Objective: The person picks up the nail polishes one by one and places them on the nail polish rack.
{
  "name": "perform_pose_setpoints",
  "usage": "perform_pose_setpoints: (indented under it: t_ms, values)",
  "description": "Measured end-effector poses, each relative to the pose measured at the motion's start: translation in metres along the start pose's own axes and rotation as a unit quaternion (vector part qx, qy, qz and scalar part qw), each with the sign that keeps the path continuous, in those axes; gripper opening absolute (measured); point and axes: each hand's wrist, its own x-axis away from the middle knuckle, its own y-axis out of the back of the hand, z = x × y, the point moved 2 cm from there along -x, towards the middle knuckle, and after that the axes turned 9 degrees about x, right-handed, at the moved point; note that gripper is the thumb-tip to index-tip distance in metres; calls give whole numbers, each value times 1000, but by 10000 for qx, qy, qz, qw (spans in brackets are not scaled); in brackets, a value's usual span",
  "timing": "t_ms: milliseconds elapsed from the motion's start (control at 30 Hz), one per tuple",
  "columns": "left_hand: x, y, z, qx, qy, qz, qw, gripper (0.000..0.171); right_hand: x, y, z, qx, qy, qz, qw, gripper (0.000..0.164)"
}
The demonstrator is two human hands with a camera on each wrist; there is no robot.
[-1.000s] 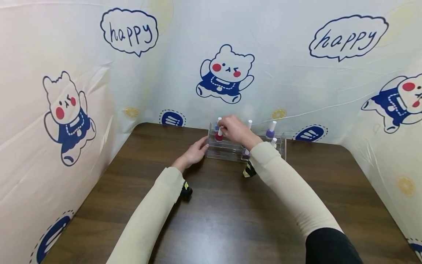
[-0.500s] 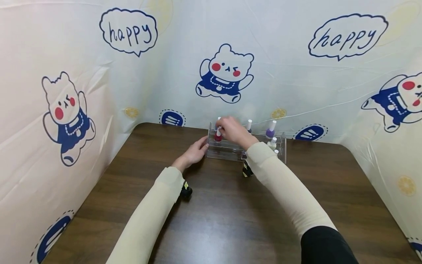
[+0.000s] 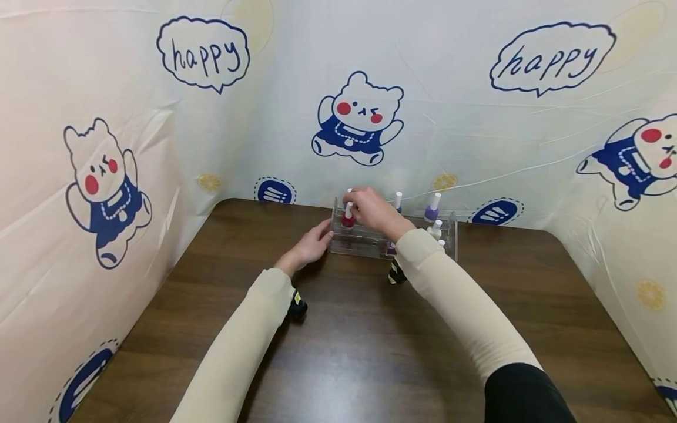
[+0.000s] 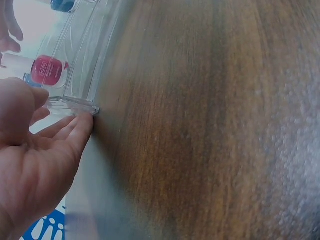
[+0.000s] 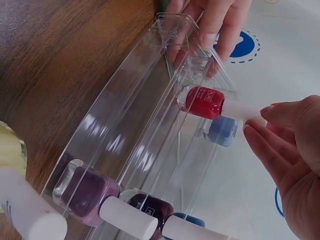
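A clear stepped display rack [image 3: 365, 245] stands near the table's far edge, holding several nail polish bottles with white caps. My right hand [image 3: 376, 210] is at its left part, pinching the white cap of a red nail polish bottle [image 5: 204, 102]. That bottle stands on a step, with a blue bottle [image 5: 221, 131] behind it. My left hand [image 4: 42, 160] touches the rack's left end panel, its fingertips against the lower corner and its fingers fairly straight. In the right wrist view, part of the left hand [image 5: 225, 22] shows through the clear plastic.
Purple [image 3: 432, 212] and pale [image 3: 436, 230] nail polish bottles stand on the rack's right side. A mauve bottle [image 5: 90, 195] and a dark bottle [image 5: 150, 210] sit farther along. A printed cloth [image 3: 296, 106] hangs behind the brown table [image 3: 338, 341].
My right hand has shifted slightly left, with the red bottle in much the same place at the rack's left. The left hand keeps its place at the end panel.
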Motion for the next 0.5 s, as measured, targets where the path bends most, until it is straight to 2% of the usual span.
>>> perform_pose_setpoints:
  t_ms: [167,500]
  values:
    - [-1,0,0,-1,-53,28,10000,53,7,6,-1,-83,-44,-27,10000,29]
    - [-1,1,2,-49,112,91,9999,55,26,16,-6,-293,-114,35,9995,34]
